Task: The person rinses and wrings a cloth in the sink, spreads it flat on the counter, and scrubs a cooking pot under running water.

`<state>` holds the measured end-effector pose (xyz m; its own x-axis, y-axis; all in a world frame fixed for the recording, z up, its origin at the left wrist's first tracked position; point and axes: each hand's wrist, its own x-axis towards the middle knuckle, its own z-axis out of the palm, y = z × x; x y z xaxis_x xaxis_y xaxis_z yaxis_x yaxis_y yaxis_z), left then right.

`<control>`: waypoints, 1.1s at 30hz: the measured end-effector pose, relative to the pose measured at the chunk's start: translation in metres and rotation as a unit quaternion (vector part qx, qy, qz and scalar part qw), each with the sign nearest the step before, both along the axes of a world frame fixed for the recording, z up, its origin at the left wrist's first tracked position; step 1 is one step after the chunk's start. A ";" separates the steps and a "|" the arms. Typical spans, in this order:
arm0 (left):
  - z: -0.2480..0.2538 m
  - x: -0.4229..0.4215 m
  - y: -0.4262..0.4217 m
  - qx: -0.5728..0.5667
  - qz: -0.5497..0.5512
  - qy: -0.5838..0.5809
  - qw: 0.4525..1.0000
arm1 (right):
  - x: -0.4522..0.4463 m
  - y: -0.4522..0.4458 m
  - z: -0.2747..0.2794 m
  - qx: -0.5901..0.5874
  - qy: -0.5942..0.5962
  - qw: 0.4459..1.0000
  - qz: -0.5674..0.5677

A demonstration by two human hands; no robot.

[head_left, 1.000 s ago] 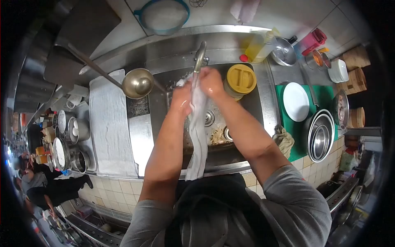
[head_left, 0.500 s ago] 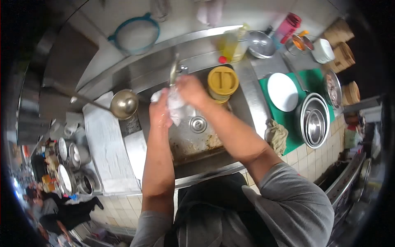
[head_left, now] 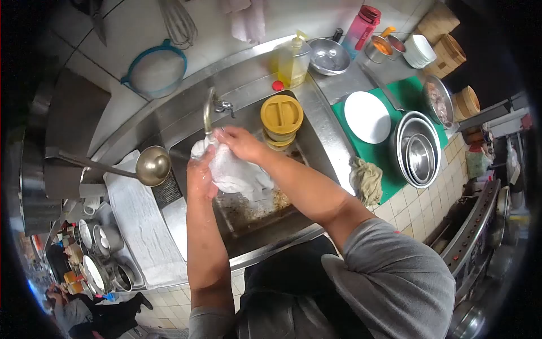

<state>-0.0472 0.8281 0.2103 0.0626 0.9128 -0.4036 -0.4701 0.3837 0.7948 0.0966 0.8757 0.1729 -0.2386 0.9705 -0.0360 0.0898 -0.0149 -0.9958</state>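
A wet white cloth [head_left: 234, 169] hangs spread between my hands, just under the spout of the faucet [head_left: 208, 113]. My left hand [head_left: 201, 172] is closed on its left edge. My right hand [head_left: 240, 142] grips the top of the cloth close to the spout, fingers curled over it. Below lies the metal sink [head_left: 248, 217], its floor stained brown; the cloth covers the drain. Behind my right hand a round container with a yellow lid [head_left: 282, 116] stands in the sink's back corner.
On the left, a ladle [head_left: 152, 165] rests beside a spread white towel [head_left: 144, 226]. To the right, a green board [head_left: 344, 144] bears a white plate [head_left: 367, 117], nested metal bowls [head_left: 419, 155] and a crumpled cloth [head_left: 367, 181]. A soap bottle [head_left: 293, 59] stands behind the sink. Another person [head_left: 84, 316] is far left.
The cloth, bunched before, now spreads wider and covers the drain. My right hand has turned and come lower onto the cloth's top. The whole view has shifted.
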 end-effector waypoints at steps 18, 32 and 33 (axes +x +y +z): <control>-0.020 -0.006 -0.025 0.016 0.033 0.046 0.998 | -0.009 0.093 -0.034 -0.323 0.130 0.921 -0.173; -0.075 -0.079 -0.085 -0.017 -0.012 0.156 0.988 | 0.008 -0.059 0.012 0.009 -0.026 0.999 -0.029; -0.105 -0.094 -0.092 -0.065 -0.117 0.310 0.941 | 0.002 -0.062 0.027 0.013 -0.029 0.999 -0.034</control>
